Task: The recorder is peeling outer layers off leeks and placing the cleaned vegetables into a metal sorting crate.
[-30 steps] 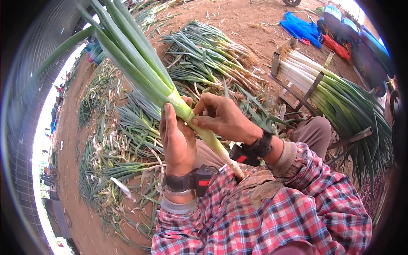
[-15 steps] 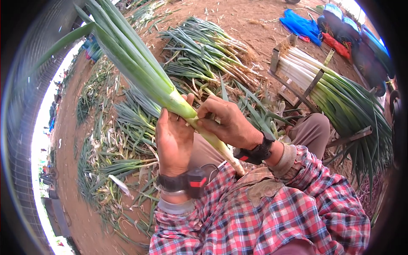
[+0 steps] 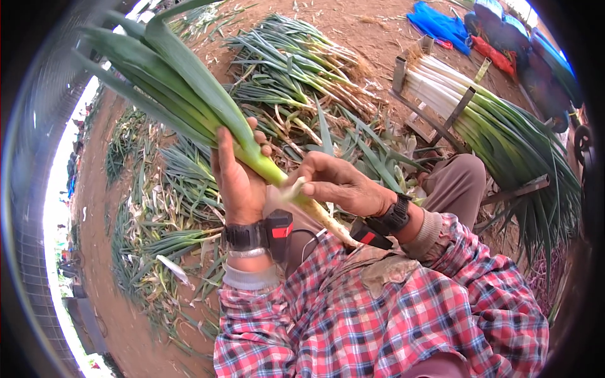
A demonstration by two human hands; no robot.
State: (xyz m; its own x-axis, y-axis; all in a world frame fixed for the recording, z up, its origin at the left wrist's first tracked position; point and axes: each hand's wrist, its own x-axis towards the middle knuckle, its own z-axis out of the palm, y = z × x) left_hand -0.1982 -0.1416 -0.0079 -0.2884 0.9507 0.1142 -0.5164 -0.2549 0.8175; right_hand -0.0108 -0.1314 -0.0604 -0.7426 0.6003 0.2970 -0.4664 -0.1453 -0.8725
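A large green onion (image 3: 217, 116) lies slantwise before me, its leaves up at the far left and its pale root end down by my lap. My left hand (image 3: 241, 189) is wrapped round it where the leaves join the stalk. Lower on the stalk, my right hand (image 3: 346, 184) pinches thumb and finger on a pale strip of outer skin (image 3: 293, 190), which is blurred and partly lifted from the stalk. Below that strip the stalk looks whitish with brown stains.
Untrimmed green onions (image 3: 296, 66) are piled ahead on the soil, with leaf scraps (image 3: 183, 214) strewn to the left. At right, a metal rack (image 3: 455, 116) holds cleaned green onions (image 3: 498, 129). Beyond it lie a blue sheet (image 3: 441, 26) and a red bag (image 3: 493, 55).
My left hand has moved up and left along the onion, its fingers now round the leaf base. A strip of skin now stands away from the stalk at my right fingertips.
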